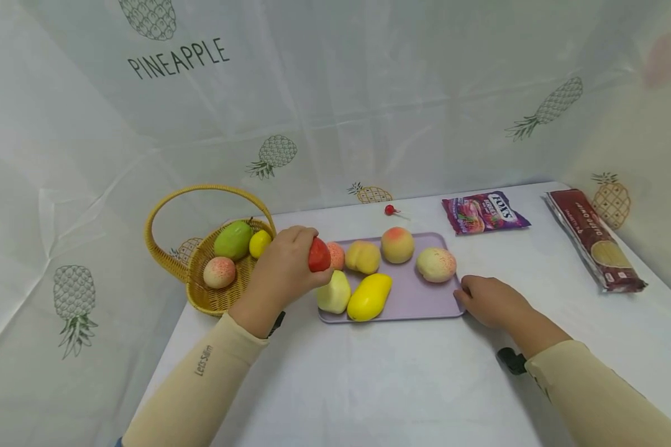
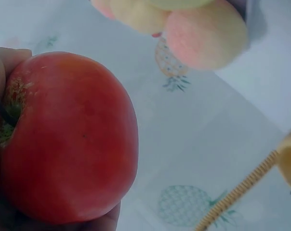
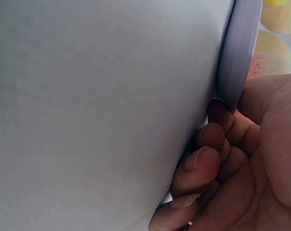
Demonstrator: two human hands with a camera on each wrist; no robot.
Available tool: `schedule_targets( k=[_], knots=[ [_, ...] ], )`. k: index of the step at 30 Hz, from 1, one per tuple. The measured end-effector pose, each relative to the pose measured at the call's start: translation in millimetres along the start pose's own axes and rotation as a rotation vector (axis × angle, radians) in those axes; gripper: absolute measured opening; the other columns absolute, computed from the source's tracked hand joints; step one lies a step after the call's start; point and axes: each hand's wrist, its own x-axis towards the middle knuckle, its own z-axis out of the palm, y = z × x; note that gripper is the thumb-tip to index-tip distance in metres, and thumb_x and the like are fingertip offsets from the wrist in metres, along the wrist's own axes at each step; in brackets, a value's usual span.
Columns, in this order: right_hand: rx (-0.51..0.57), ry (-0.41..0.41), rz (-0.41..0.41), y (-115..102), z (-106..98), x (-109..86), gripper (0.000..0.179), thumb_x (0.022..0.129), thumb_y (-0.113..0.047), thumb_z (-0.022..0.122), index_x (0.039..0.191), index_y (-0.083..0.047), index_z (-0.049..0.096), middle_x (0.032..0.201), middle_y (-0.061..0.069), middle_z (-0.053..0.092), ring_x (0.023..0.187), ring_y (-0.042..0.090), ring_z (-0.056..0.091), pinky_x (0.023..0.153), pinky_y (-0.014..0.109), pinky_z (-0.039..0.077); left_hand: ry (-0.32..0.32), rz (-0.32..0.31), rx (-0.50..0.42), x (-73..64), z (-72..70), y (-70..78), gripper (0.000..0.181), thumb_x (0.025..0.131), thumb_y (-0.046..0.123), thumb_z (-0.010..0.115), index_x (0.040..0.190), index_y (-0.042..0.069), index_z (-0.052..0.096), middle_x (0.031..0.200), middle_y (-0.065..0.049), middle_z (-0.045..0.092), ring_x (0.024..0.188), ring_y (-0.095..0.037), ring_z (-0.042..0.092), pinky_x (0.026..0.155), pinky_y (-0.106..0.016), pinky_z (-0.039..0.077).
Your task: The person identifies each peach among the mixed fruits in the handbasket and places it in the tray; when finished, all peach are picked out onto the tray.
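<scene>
My left hand (image 1: 293,264) grips a red apple (image 2: 71,137), its stem toward the palm in the left wrist view. The hand is between the wicker basket (image 1: 155,245) and the left end of the lilac tray (image 1: 419,304). At the tray's right front corner, my right hand (image 1: 492,301) pinches the rim, thumb above and fingers (image 3: 198,168) curled at its underside. On the tray lie a yellow mango (image 1: 370,298), a pale green-yellow fruit (image 1: 333,293), and several peaches, among them one peach (image 1: 397,245) at the back and another peach (image 1: 436,264) near the right end.
In the basket are a green mango (image 1: 233,240), a yellow lemon-like fruit (image 1: 260,243) and a small peach (image 1: 220,272). Behind the tray lies a red lollipop (image 1: 390,210). A purple candy bag (image 1: 485,212) and a dark red packet (image 1: 595,242) lie at the right.
</scene>
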Motion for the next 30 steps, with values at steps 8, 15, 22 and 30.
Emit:
schedule_targets(
  k=[8,15,22,30],
  knots=[
    [0.007,-0.006,0.007,-2.4,-0.6,0.1,0.027,0.104,-0.033,0.055,0.102,-0.006,0.061,0.084,0.005,0.061,0.078,0.024,0.053,0.071,0.042,0.046,-0.015,0.053,-0.015,3.4,7.8,19.3,0.07,0.079,0.044,0.085,0.132,0.007,0.058,0.13,-0.009,0.062,0.106,-0.024,0.061,0.083,-0.037,0.063],
    [0.007,-0.009,0.011,-0.4,0.3,1.4,0.029,0.104,-0.033,0.055,0.104,-0.005,0.061,0.086,0.006,0.062,0.078,0.024,0.054,0.071,0.043,0.047,-0.019,0.131,-0.034,5.2,18.8,38.0,0.069,0.079,0.048,0.083,0.131,0.009,0.06,0.129,-0.006,0.063,0.108,-0.021,0.063,0.084,-0.033,0.062],
    [0.009,-0.014,0.015,0.1,0.5,2.3,0.03,0.104,-0.034,0.055,0.106,-0.004,0.061,0.086,0.007,0.061,0.079,0.025,0.053,0.072,0.043,0.046,-0.071,0.139,-0.039,8.6,28.6,53.6,0.071,0.08,0.051,0.082,0.133,0.011,0.058,0.131,-0.005,0.062,0.112,-0.021,0.06,0.087,-0.034,0.062],
    [0.009,-0.005,0.012,-0.3,-0.3,0.8,0.028,0.104,-0.033,0.055,0.104,-0.005,0.061,0.085,0.006,0.061,0.079,0.024,0.053,0.072,0.042,0.046,-0.054,0.226,-0.087,13.7,43.3,68.2,0.066,0.082,0.05,0.08,0.131,0.011,0.058,0.129,-0.003,0.063,0.113,-0.019,0.061,0.086,-0.032,0.061]
  ],
)
